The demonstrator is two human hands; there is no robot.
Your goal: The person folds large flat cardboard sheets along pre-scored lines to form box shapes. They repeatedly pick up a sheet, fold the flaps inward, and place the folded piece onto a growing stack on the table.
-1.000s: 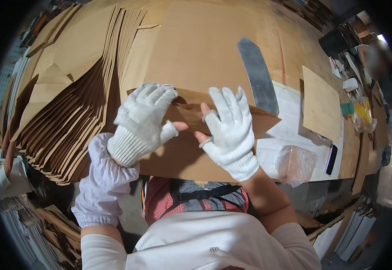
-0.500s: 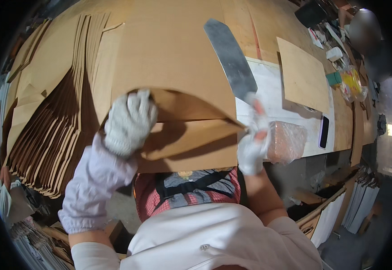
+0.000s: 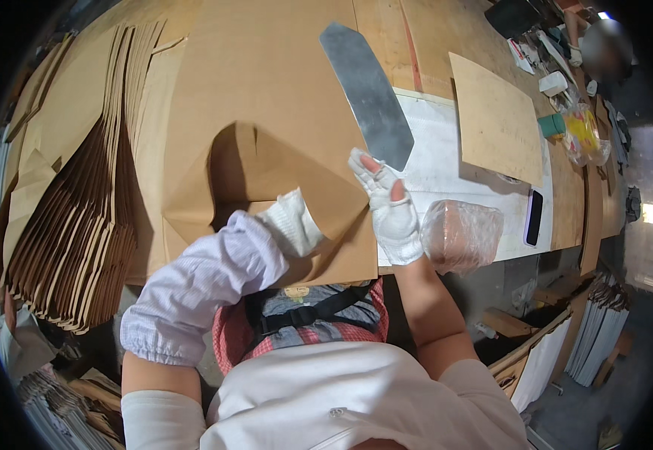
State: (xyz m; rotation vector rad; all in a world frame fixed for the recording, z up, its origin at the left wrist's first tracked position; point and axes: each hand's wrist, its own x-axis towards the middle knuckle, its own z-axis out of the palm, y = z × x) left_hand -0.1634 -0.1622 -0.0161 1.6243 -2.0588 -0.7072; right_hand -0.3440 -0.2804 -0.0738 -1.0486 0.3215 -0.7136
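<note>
A large brown kraft paper bag point(image 3: 259, 67) lies lengthwise before me, its near end spread into an open fold with a dark hollow. My left hand point(image 3: 293, 223), in a white knitted glove, reaches into that fold; paper hides its fingers. At the fold's right corner is my right hand point(image 3: 390, 214), in a white glove with bare thumb and fingertip showing. Its fingers are stretched and apart, with nothing held. Just beyond them lies a long grey metal plate point(image 3: 368, 94) with a pointed far end. An orange-brown block point(image 3: 461, 234) wrapped in clear plastic sits beside my right wrist.
A fanned stack of brown paper bags point(image 3: 79, 232) fills the left side. To the right are a thin tan board point(image 3: 495, 120), a phone point(image 3: 534, 217) and a clear plastic bag with yellow contents point(image 3: 583, 133). Another person point(image 3: 605, 52) is at the far right.
My left hand has moved right and down from the fold's left edge into the fold. The fold has spread wider and stands up at left. My right hand has shifted left, fingers outstretched.
</note>
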